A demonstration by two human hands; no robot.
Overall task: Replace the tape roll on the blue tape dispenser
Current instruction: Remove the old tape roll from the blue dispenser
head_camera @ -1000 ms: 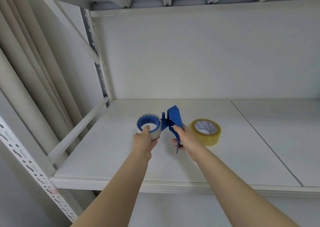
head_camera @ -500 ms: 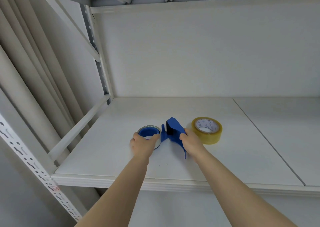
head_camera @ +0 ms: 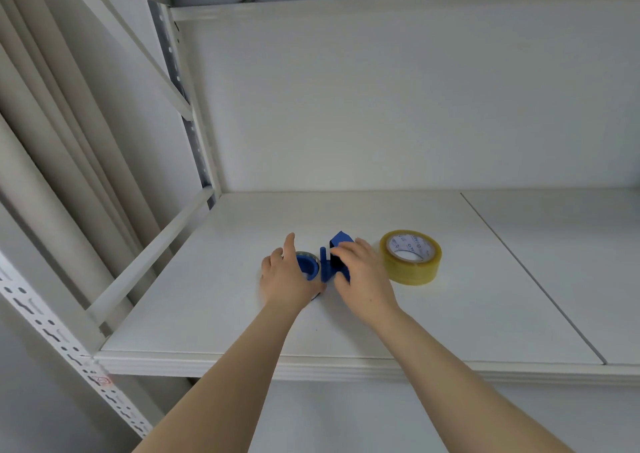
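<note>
- Blue tape dispenser (head_camera: 328,268) sat on the white shelf board (head_camera: 214,279), at centre frame a little below the middle.
- Its blue wheel end (head_camera: 307,266), ringed by a thin, nearly spent roll of tape (head_camera: 307,254), lay at the left of the tool; the handle end pointed to the upper right.
- Left hand (head_camera: 287,278) rested over the wheel end, palm down, thumb and index finger raised and spread; the other fingers curved over the wheel's near side. Whether they pressed on it could not be told.
- Right hand (head_camera: 362,274) lay over the handle end, fingers curled down around the blue body, covering most of it. Grip looked closed on the dispenser.
- The two hands were just beside each other, with the dispenser's upright blue post showing in the gap between them.
- Full roll of yellowish clear tape (head_camera: 410,257) lay flat on the board, just right of the right hand, not touching it. White core with printed marks faced up; the print was too small to read.
- A seam in the board ran from upper centre toward the lower right of the frame, right of the full roll.
- Perforated rack upright (head_camera: 65,345) crossed the lower left of the frame.
</note>
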